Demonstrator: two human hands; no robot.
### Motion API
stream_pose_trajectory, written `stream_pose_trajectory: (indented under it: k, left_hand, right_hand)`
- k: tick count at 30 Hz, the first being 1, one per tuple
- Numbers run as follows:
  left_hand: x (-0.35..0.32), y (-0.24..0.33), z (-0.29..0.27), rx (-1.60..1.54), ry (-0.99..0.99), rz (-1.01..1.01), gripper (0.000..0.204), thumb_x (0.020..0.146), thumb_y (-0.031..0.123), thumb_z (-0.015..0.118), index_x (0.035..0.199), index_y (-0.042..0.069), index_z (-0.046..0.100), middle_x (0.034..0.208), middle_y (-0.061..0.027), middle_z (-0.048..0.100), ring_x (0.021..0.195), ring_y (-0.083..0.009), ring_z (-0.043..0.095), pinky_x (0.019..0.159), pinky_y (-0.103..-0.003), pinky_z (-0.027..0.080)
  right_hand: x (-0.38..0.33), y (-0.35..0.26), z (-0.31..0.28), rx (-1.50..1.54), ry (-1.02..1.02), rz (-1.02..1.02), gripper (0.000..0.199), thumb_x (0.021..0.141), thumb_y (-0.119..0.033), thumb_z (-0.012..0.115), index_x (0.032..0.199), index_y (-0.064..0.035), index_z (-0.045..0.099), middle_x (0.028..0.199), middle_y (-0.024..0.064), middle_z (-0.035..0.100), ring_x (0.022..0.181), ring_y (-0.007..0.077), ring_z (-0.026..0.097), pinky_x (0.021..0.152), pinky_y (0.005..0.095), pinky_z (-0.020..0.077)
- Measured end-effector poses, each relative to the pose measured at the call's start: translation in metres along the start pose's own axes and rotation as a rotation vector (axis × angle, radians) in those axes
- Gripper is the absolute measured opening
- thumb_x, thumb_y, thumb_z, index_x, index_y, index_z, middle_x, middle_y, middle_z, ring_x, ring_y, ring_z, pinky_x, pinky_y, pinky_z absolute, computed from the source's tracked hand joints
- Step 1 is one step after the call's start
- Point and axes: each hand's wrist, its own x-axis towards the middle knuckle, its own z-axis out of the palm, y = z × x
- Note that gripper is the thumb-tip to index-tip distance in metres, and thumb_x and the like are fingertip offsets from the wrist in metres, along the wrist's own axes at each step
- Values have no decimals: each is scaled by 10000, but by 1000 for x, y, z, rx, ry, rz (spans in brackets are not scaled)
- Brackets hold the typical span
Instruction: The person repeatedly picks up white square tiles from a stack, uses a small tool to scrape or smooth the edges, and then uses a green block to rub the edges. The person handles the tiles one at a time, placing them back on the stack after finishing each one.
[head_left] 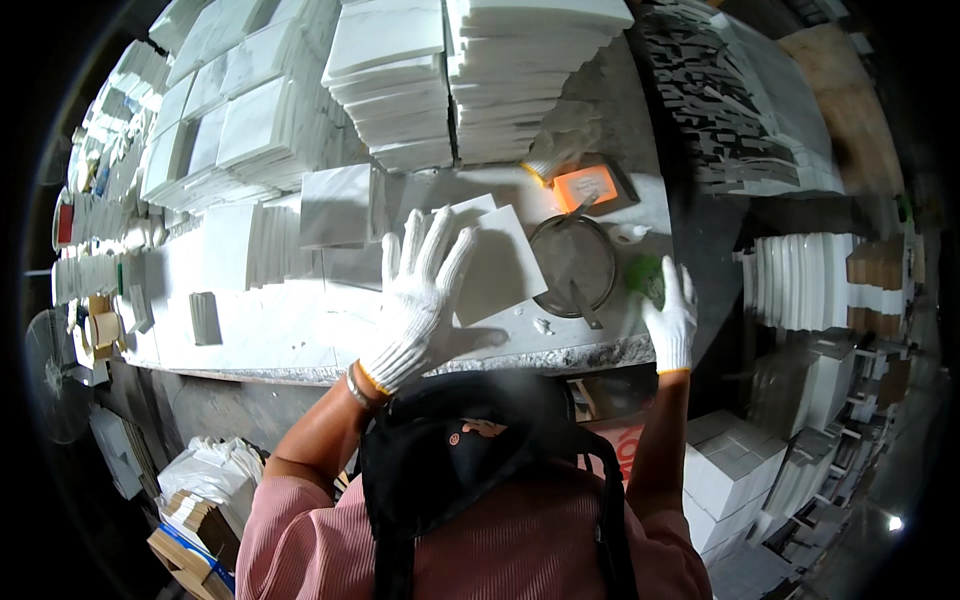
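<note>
My left hand (pixel 418 290), in a white knit glove, is held with its fingers spread at the left edge of a white square tile (pixel 505 262). Whether it touches the tile cannot be told. A second white tile (pixel 472 208) shows partly from under the first. My right hand (pixel 673 318), gloved the same way, has its fingers stretched out beside a green pad (pixel 645 278) at the table's right edge. Between the hands sits a round shallow pan (pixel 573 268) with a flat scraper (pixel 585 303) in it.
Tall stacks of white marble-look tiles (pixel 385 50) stand at the back and left. An orange box (pixel 587 188) lies behind the pan, near a spare glove (pixel 560 155). A small white round item (pixel 628 233) is beside it. White boxes (pixel 730 465) are piled at the lower right.
</note>
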Motion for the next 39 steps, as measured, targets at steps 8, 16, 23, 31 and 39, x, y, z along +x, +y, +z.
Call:
stream_pose_trajectory:
  k: [8,16,23,31,39]
  left_hand:
    - [14,-26,8,-130,63,176,1077,591,516,863,1470,86,414,1526,-165,377,1436,-473,270,1150,-654,190]
    - [14,-33,13,-164,156,231,995,669,642,759,1440,88,460,1497,-172,421,1414,-470,315,1131,-655,216]
    - [15,-31,18,-185,175,208,923,680,607,771,1403,107,490,1495,-158,420,1413,-444,332,1126,-657,228]
    - [13,-31,21,-181,190,206,924,664,590,790,1407,128,494,1504,-143,411,1417,-434,330,1122,-664,231]
    - [13,-31,19,-177,210,198,885,676,606,768,1387,140,521,1485,-123,421,1408,-401,345,1116,-648,252]
  right_hand:
    - [0,-15,-22,790,-176,294,672,890,-147,677,1505,-115,406,1395,80,542,1162,175,569,966,316,471]
    - [-7,-148,-58,1368,-626,265,715,922,-272,642,1554,-158,328,1050,39,612,836,68,571,718,240,486]
    - [14,-171,-22,1340,-487,198,685,931,-154,647,1536,-95,332,1142,28,585,873,89,578,716,242,501]
    - [15,-178,-27,1228,-397,135,547,928,-152,654,1432,-59,461,1065,23,593,875,81,554,784,237,493]
    - [-15,-172,-49,1290,-435,-16,666,944,-59,597,1543,-85,307,1162,27,553,895,106,562,809,236,480]
